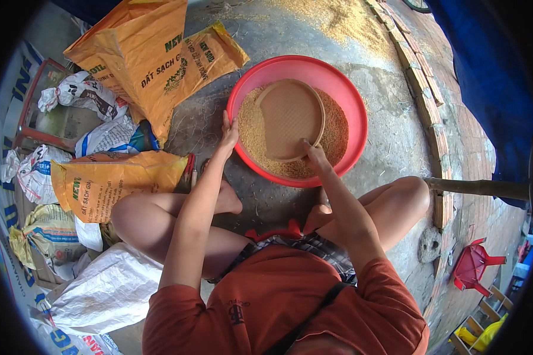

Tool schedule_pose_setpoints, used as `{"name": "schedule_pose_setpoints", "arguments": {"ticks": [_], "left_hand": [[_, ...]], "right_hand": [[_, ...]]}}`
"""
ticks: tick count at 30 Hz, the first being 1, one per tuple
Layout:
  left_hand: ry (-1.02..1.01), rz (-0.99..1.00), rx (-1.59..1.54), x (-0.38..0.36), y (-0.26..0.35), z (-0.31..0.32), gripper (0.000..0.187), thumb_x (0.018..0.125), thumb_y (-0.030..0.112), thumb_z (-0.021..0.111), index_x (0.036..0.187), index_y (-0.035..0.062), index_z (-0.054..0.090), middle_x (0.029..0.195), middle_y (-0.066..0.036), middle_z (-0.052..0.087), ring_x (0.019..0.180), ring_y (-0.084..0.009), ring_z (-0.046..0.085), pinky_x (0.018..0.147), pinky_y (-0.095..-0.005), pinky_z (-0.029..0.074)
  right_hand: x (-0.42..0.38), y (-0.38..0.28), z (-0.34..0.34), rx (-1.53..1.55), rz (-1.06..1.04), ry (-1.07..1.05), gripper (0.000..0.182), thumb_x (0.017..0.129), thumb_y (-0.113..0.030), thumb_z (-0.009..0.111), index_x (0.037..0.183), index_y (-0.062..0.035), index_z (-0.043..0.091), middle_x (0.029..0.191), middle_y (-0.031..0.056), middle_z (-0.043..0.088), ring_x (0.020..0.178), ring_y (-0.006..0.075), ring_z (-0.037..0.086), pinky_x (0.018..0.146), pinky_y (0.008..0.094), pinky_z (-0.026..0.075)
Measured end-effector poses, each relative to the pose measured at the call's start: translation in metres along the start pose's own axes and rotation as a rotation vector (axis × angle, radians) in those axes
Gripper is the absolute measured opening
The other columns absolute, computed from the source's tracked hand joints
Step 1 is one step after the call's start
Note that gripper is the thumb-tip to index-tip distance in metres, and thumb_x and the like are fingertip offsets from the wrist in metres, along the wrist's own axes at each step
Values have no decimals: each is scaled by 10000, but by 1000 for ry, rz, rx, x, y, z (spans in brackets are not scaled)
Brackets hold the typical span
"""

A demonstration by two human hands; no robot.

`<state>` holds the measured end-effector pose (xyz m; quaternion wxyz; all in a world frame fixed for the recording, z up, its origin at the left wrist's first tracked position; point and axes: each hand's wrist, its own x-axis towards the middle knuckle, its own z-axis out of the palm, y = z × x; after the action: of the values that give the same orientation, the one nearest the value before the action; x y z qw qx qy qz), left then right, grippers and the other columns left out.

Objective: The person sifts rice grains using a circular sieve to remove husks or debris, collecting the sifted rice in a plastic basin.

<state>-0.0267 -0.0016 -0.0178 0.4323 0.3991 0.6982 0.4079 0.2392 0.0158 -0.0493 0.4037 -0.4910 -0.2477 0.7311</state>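
Note:
A wide red plastic basin [357,145] stands on the floor in front of me, holding golden-brown grain [336,121] that looks like rice husk or paddy. Inside it a round tan sieve [293,115] rests on the grain, its mesh mostly bare, with grain along its left side. My right hand [315,155] grips the sieve's near rim, thumb over the edge. At the basin's left rim, my left hand [230,131] is closed on the edge, its fingers partly hidden by the rim.
Orange soil sacks [154,65] stand at left, another orange sack [118,183] nearer my knee. White bags [109,287] lie lower left. Loose grain [343,21] is spread at the far side. A brick edging [423,89] and red stool [477,266] are at right.

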Motion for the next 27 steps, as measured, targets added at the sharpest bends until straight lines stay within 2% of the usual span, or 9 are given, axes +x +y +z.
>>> {"name": "schedule_pose_setpoints", "arguments": {"ticks": [2,6,9,12,17,20,23,27], "left_hand": [[-13,-10,-41,-1,0,0,584,876,374,284,1316,188,-52,1359,-146,0,1250,-276,100,997,-362,183],[-52,-41,-158,0,4,0,571,883,359,281,1318,186,-47,1371,-103,6,1255,-237,99,999,-335,179],[-67,-59,-231,-2,4,0,562,888,347,279,1319,184,-43,1380,-70,11,1259,-208,99,1000,-315,177],[-31,-35,-136,-1,1,1,560,885,360,273,1319,189,-37,1374,-96,15,1254,-236,106,998,-338,181],[37,-14,21,4,-8,2,558,879,382,264,1318,197,-26,1364,-140,22,1245,-285,118,994,-376,189],[60,-11,58,8,-11,1,557,876,395,258,1318,202,-20,1358,-165,27,1240,-314,125,991,-399,194],[57,-33,40,4,-7,2,559,875,397,260,1318,200,-18,1354,-179,38,1237,-324,131,990,-405,198],[46,-112,-17,-6,9,1,571,873,391,274,1318,187,-19,1343,-201,79,1233,-327,144,988,-398,206]], "right_hand": [[-2,4,-3,48,78,-45,307,825,-153,493,1100,-44,413,1053,103,497,918,262,513,786,431,453],[-7,11,-3,184,179,-38,306,835,-135,464,1118,-43,393,1063,107,485,940,263,503,784,461,446],[4,28,-11,294,274,27,318,835,-116,455,1135,-55,371,1103,114,452,1007,268,458,838,490,401],[-1,25,-9,352,290,39,318,832,-109,454,1133,-54,368,1129,120,431,1051,263,422,877,491,369],[-11,8,-16,539,339,69,273,840,-103,432,1104,-43,394,1091,100,472,994,249,480,808,429,446],[-17,-6,-23,566,335,22,204,835,-98,445,1032,-47,455,1026,85,518,930,224,521,791,382,464],[-24,-19,-22,573,300,-53,179,834,-104,454,1005,-56,473,980,62,540,895,194,539,745,348,487],[-31,-31,-12,494,281,-39,187,833,-109,461,1012,-54,468,976,60,539,878,185,545,722,326,494]]}}
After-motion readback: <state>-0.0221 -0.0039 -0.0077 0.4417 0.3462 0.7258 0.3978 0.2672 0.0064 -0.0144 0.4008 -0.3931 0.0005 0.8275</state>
